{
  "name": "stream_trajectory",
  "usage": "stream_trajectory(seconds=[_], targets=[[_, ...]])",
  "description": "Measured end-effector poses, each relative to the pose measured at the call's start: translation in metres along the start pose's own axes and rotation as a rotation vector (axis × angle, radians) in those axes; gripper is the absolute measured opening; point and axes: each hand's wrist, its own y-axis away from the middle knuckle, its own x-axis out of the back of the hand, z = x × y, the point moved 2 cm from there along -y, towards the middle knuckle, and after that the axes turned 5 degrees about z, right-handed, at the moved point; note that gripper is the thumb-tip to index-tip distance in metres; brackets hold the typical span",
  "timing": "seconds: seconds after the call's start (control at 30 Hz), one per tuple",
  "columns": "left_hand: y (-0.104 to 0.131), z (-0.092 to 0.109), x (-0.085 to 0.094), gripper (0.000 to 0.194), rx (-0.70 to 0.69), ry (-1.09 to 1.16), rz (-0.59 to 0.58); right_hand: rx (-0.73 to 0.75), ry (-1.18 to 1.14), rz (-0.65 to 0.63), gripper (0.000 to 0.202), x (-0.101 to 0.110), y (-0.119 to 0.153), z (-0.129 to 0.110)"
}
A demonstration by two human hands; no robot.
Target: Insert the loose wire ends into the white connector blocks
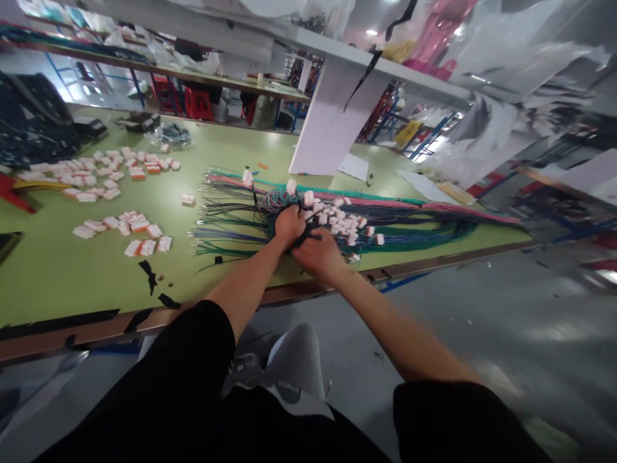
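Bundled wires (405, 239) in green, blue, black and pink lie lengthwise on the green tabletop, their loose metal-tipped ends fanned out to the left. My left hand (289, 225) is closed around dark wires at the middle of the bundle. Just to its right, my right hand (321, 254) has its fingers closed on dark strands of the same wires; their exact grip is partly hidden. White connectors (342, 222) cluster on the wires beyond my right hand. Another white connector (247, 178) stands at the far side, left of my hands.
Loose white and orange connectors (137, 225) lie in groups on the left of the table (193, 283). Black tape scraps (148, 276) are near its front edge. A red-and-yellow tool (24, 190) sits at far left. A white upright panel (332, 122) supports the shelf overhead.
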Motion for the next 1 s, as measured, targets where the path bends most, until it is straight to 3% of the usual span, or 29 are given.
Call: stream_trajectory(seconds=[0.07, 0.13, 0.33, 0.47, 0.57, 0.73, 1.0], targets=[[0.0, 0.003, -0.001, 0.031, -0.018, -0.012, -0.012, 0.172, 0.008, -0.047, 0.026, -0.004, 0.014, -0.012], [0.003, 0.006, -0.001, 0.03, -0.046, -0.024, -0.028, 0.236, 0.064, -0.025, 0.032, -0.007, 0.028, -0.013], [0.013, 0.017, 0.001, 0.052, -0.148, -0.057, -0.123, 0.046, 0.051, 0.23, 0.036, -0.008, 0.072, 0.012], [0.014, 0.016, 0.005, 0.028, -0.266, -0.044, -0.2, -0.138, 0.051, 0.291, 0.036, -0.004, 0.104, 0.021], [0.013, 0.013, 0.004, 0.024, -0.312, -0.068, -0.242, -0.254, 0.051, 0.306, 0.036, 0.0, 0.123, 0.025], [0.014, 0.016, 0.001, 0.028, -0.302, -0.193, -0.218, -0.318, -0.002, 0.313, 0.036, 0.002, 0.146, 0.024], [0.028, 0.05, -0.018, 0.031, -0.384, -0.366, -0.292, -0.31, -0.065, 0.371, 0.036, -0.004, 0.163, 0.011]])
